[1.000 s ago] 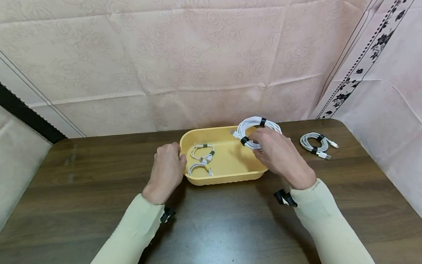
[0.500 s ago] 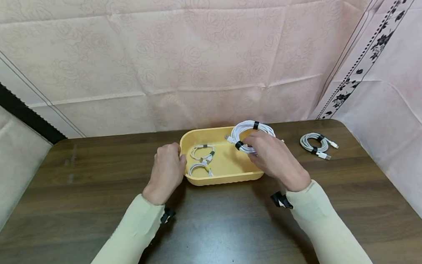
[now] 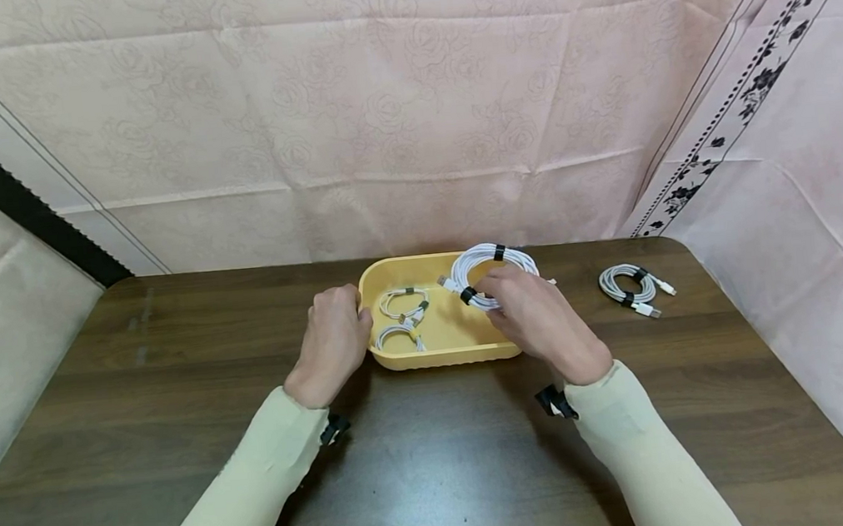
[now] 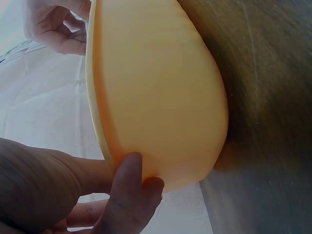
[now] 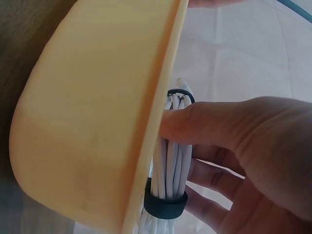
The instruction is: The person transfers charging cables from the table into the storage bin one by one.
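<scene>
A yellow plastic bin [image 3: 456,356] stands near the table's back edge. My left hand [image 3: 333,333] grips its left rim, thumb inside and fingers against the outer wall [image 4: 161,87] in the left wrist view. Over the bin's right half, my right hand [image 3: 539,311] holds a thick coiled white cable [image 3: 477,256] with black straps. In the right wrist view, thumb and fingers pinch that bundle [image 5: 170,165] just behind the bin's rim. Two smaller coiled white cables lie inside at the left, an upper coil [image 3: 403,292] and a lower coil [image 3: 390,330].
Another coiled white cable [image 3: 628,287] with black straps lies on the wooden table [image 3: 439,462], right of the bin. A pale patterned cloth [image 3: 395,132] hangs behind the table and along its sides.
My right hand has carried the coiled cable left and slightly lower, further over the bin. The left hand has stayed on the rim.
</scene>
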`<action>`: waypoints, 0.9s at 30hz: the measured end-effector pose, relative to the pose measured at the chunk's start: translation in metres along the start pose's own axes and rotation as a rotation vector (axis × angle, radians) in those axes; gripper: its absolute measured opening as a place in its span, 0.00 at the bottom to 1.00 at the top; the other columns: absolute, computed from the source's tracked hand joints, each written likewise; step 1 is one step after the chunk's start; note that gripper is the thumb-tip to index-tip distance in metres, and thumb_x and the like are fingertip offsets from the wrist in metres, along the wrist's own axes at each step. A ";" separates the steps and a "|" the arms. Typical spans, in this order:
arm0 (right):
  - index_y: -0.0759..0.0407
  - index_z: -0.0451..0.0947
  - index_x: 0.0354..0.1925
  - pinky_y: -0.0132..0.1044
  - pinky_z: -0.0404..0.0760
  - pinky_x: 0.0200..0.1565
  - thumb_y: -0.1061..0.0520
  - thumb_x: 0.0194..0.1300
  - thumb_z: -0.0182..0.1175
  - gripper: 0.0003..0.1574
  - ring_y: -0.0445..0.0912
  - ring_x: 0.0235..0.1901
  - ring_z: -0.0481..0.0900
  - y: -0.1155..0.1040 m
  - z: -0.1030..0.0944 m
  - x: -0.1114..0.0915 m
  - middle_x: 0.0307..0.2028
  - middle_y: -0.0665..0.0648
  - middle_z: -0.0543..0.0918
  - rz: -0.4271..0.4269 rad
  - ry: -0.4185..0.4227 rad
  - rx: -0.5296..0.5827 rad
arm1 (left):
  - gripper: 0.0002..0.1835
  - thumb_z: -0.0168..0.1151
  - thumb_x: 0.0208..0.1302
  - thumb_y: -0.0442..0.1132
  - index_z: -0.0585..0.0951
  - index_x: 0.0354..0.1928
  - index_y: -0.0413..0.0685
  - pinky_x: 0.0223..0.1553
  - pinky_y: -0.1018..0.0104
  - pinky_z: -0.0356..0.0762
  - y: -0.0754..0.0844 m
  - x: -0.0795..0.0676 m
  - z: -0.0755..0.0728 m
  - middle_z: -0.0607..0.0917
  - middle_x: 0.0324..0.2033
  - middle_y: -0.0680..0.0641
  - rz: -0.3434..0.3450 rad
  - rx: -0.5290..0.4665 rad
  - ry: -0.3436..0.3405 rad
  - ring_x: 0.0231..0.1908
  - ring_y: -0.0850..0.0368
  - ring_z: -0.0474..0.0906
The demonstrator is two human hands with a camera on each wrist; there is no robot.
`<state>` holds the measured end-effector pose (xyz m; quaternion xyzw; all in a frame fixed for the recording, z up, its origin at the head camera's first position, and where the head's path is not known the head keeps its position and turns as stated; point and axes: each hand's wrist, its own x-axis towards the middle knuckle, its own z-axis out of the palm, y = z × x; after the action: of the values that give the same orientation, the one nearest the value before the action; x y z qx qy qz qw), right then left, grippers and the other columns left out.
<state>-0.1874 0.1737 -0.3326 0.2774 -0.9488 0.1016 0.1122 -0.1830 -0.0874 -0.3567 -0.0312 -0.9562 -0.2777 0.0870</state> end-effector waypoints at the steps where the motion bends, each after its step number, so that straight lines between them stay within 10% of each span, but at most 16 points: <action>1: 0.58 0.82 0.37 0.42 0.78 0.41 0.69 0.58 0.67 0.10 0.47 0.38 0.77 0.000 0.001 0.000 0.37 0.52 0.83 -0.004 0.000 -0.002 | 0.09 0.59 0.69 0.31 0.79 0.29 0.39 0.30 0.59 0.78 0.000 0.000 0.000 0.80 0.27 0.43 0.001 0.001 0.000 0.30 0.52 0.79; 27: 0.58 0.85 0.44 0.41 0.82 0.44 0.70 0.57 0.65 0.16 0.46 0.40 0.80 -0.007 0.013 0.001 0.40 0.52 0.84 -0.060 -0.018 -0.004 | 0.08 0.59 0.68 0.32 0.80 0.29 0.39 0.31 0.57 0.79 0.000 0.000 0.000 0.81 0.27 0.43 0.011 0.010 0.001 0.31 0.51 0.79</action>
<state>-0.1861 0.1644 -0.3438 0.3066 -0.9411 0.0938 0.1072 -0.1829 -0.0877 -0.3564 -0.0357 -0.9573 -0.2727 0.0889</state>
